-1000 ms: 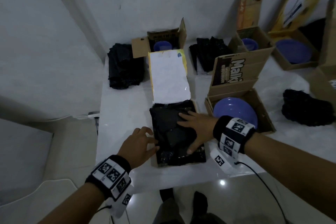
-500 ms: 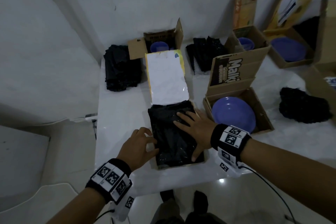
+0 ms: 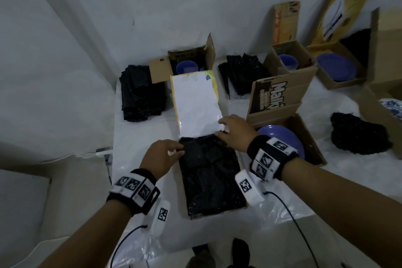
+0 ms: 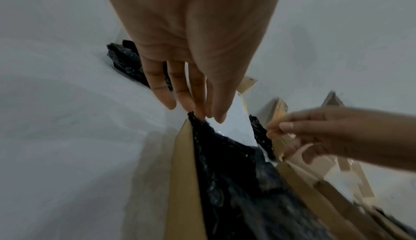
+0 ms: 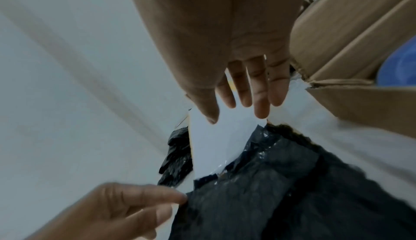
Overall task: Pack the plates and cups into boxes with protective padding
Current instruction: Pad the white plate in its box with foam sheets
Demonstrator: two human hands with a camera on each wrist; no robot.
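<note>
An open cardboard box [image 3: 217,213] lies in front of me, filled to the rim with black padding [image 3: 211,178]. Its lid [image 3: 195,104], white inside, lies folded back flat. My left hand [image 3: 176,151] is at the box's far left corner, straight fingertips [image 4: 198,110] touching the padding's corner [image 4: 195,119]. My right hand [image 3: 221,129] is at the far right corner, its straight fingers [image 5: 261,108] resting on the lid's near edge [image 5: 216,146]. A purple plate [image 3: 280,141] sits in the box to the right.
Black padding piles lie at the back left [image 3: 141,93], back middle [image 3: 241,74] and right [image 3: 359,137]. More open boxes hold a purple cup [image 3: 187,67], another cup [image 3: 287,61] and a plate [image 3: 335,67]. The table's left edge [image 3: 113,159] is near my left hand.
Both hands slid from the middle of the padding to the box's far end. The right hand left the padding and now touches the lid's near edge.
</note>
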